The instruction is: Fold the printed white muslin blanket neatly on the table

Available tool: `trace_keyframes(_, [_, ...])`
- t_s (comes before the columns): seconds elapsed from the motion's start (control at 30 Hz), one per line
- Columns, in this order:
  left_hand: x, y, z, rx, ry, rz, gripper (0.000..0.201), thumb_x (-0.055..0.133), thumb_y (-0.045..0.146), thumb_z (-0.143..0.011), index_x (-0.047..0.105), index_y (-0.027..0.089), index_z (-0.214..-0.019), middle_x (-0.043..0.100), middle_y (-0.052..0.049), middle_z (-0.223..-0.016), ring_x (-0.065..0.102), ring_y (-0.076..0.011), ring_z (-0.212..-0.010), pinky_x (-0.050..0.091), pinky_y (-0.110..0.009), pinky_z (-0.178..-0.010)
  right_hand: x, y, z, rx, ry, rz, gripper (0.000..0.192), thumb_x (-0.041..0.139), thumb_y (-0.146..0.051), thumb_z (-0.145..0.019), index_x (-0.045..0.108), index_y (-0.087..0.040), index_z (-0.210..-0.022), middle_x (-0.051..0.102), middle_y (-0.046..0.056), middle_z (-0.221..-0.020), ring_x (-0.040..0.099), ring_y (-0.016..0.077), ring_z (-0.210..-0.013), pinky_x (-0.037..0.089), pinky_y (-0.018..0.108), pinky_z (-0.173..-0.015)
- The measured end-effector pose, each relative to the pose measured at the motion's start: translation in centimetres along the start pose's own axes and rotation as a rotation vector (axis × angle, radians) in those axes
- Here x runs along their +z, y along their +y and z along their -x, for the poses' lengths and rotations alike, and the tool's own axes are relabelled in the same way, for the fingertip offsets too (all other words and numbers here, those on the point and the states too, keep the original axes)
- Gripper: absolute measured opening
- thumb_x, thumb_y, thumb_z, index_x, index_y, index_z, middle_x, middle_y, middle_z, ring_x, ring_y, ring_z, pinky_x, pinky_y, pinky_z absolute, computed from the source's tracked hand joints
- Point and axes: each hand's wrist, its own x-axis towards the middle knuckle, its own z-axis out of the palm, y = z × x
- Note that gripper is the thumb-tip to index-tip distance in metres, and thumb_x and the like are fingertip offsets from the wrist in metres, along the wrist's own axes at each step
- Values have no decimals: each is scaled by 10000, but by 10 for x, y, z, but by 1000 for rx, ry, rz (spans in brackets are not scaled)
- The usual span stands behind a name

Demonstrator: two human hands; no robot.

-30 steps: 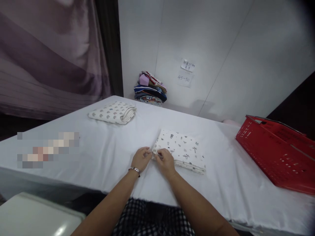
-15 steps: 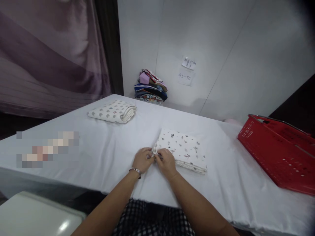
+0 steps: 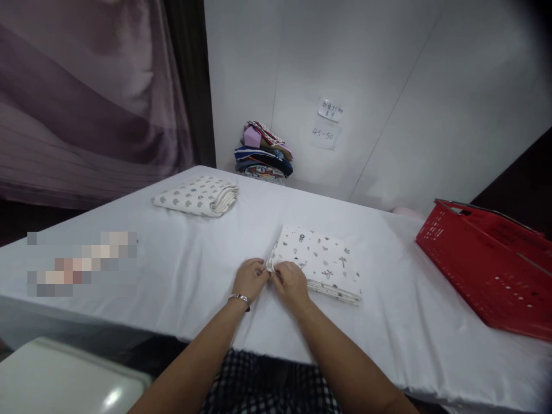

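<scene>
**Folded printed cloth pinched at its near-left corner**

Folded printed cloth (image 3: 319,263), white with small dark figures, lies flat on the white-covered table (image 3: 181,270), a little right of centre and close to the near edge. In the head view, your only view, both of your hands meet at its near-left corner. Your left hand (image 3: 250,279), with a metal bracelet at the wrist, comes in from the left, its fingertips closed on the corner layers. Your right hand (image 3: 291,286) sits just beside it, knuckles up, its fingers pinched on the same corner and its heel resting against the near edge of the cloth. The two hands touch each other at the fingertips. The layered edge of the fold shows along the near side of the cloth, running right from your right hand.

Farther back on the left of the table lies a second folded cloth (image 3: 196,196), cream with grey shapes, well apart from your hands. At the far edge, against the white wall, stands a stack of coloured fabrics (image 3: 263,154), and two paper notes (image 3: 328,122) are stuck to the wall to its right. A red plastic basket (image 3: 487,261) rests on the right end of the table. A purple curtain (image 3: 86,103) hangs at the far left. Your checked garment (image 3: 267,385) shows between your forearms at the near edge.
</scene>
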Motion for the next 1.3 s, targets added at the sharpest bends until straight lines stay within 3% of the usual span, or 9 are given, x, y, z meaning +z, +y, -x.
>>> trace_keyframes(0.3, [-2, -6, 1, 30, -54, 82, 94, 525, 241, -643, 589, 199, -587, 629, -36, -983, 542, -187, -956, 399, -329, -894, 3, -2, 1, -5, -42, 32, 86, 463, -241, -834, 513, -176, -809, 525, 29, -799, 421, 157, -770, 301, 271, -682])
trace_keyframes(0.47, [-6, -9, 1, 33, -95, 157, 217, 471, 340, -709, 631, 209, -645, 626, -24, -1015, 536, -182, -981, 392, -324, -905, 3, -3, 2, -17, -39, 31, 91, 460, -239, -836, 521, -173, -821, 524, 35, -818, 418, 162, -788, 302, 279, -693])
trace_keyframes(0.6, [-6, -4, 1, 13, -94, 109, 338, 453, 469, -744, 643, 204, -656, 631, -40, -1007, 535, -187, -978, 384, -319, -904, 2, -3, 2, -31, -45, 27, 105, 458, -230, -839, 544, -172, -856, 530, 44, -850, 420, 164, -809, 311, 287, -702])
trace_keyframes(0.8, [-4, 1, -1, 6, -75, -5, 315, 446, 427, -751, 620, 193, -632, 637, -55, -991, 536, -189, -973, 374, -316, -900, -3, -7, 8, -56, -60, -11, 171, 461, -198, -835, 555, -177, -977, 554, 50, -945, 434, 168, -883, 344, 301, -766])
trace_keyframes(1.0, [-2, -2, -2, 17, -63, -43, 292, 450, 400, -745, 625, 198, -626, 635, -52, -1004, 548, -190, -961, 392, -311, -882, -23, 1, 25, -87, -94, -23, 326, 473, -126, -788, 511, -183, -1107, 547, 58, -1082, 439, 165, -1008, 348, 326, -883])
trace_keyframes(1.23, [-2, 0, -2, 15, -31, -47, 292, 450, 400, -752, 610, 203, -608, 639, -39, -981, 561, -191, -926, 416, -313, -853, -66, 45, 70, 75, -23, 90, 323, 435, -129, -802, 537, -172, -1106, 562, 82, -1091, 466, 183, -1026, 361, 359, -906])
trace_keyframes(1.3, [-1, -1, -2, 10, -18, -39, 261, 460, 398, -751, 616, 198, -691, 629, -46, -1000, 562, -195, -928, 424, -317, -848, -78, 58, 84, 115, -18, 125, 315, 425, -150, -819, 540, -174, -1111, 564, 85, -1093, 476, 189, -1021, 368, 366, -904])
